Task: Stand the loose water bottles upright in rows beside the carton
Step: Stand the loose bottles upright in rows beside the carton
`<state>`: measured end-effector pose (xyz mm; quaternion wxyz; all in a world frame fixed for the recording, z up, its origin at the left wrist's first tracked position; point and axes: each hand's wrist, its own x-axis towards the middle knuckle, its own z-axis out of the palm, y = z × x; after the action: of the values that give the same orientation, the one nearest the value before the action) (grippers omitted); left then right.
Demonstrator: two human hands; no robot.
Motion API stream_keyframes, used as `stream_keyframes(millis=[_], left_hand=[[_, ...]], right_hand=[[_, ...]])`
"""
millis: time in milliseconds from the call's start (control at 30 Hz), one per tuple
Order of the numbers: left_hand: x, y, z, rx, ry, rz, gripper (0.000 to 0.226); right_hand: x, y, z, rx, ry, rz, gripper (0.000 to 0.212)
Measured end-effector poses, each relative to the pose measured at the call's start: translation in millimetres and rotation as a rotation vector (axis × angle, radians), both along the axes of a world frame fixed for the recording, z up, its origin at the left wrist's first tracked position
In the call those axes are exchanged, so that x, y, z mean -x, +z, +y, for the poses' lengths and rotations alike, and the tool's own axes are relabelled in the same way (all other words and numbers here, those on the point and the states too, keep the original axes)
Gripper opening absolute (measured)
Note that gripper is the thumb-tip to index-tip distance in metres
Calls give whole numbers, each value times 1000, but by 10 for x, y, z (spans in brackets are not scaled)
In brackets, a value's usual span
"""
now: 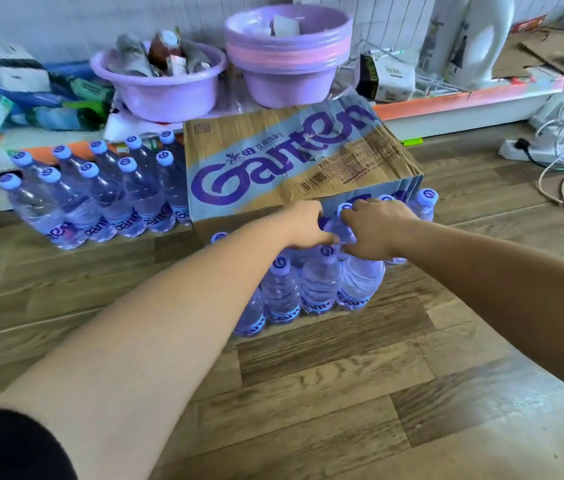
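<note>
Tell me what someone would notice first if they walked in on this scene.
The big cardboard carton with purple lettering dominates the middle of the view. Just in front of it, the left hand and right hand meet around one bottle in a standing cluster of bottles. To the carton's left stand neat rows of blue-capped bottles, with lilac basins behind.

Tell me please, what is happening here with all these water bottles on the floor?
A person is sorting water bottles on the wooden floor around a cardboard carton. The left hand and the right hand both grip a bottle at the back of the cluster that stands upright in front of the carton. Another group already stands in two rows to the left of the carton. Purple basins sit behind it.
</note>
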<state>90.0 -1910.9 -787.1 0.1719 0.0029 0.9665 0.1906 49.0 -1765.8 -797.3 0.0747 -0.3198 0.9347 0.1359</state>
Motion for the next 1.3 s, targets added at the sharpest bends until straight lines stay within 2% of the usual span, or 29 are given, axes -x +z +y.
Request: stream_keyframes(millis=[167, 300, 467, 633, 867, 933, 1033, 1133, 1300], left_hand=[[-64, 432, -838, -52, 179, 99, 56], [-305, 526, -1838, 93, 309, 123, 53], [-452, 333, -2823, 225, 422, 154, 53], [-240, -31, -3330, 231, 345, 147, 65], [271, -411, -3590, 292, 193, 49, 77], [348, -488, -3562, 305, 206, 102, 70], [383, -576, -3506, 309, 254, 295, 45], [334, -559, -3463, 425, 186, 290, 17], [143, -526, -3291, 513, 105, 262, 13]], right_hand=[[65, 346, -567, 197, 60, 79, 45], [103, 474, -1400, 288, 130, 27, 46], [201, 351, -2413, 321, 165, -71, 47], [347, 19, -3104, 287, 190, -120, 45], [581, -339, -3543, 188, 99, -185, 74], [627, -400, -3579, 192, 100, -169, 76], [661, -479, -3566, 225, 137, -103, 71], [632, -504, -3576, 284, 154, -91, 56], [492, -496, -3510, 307, 189, -113, 39]])
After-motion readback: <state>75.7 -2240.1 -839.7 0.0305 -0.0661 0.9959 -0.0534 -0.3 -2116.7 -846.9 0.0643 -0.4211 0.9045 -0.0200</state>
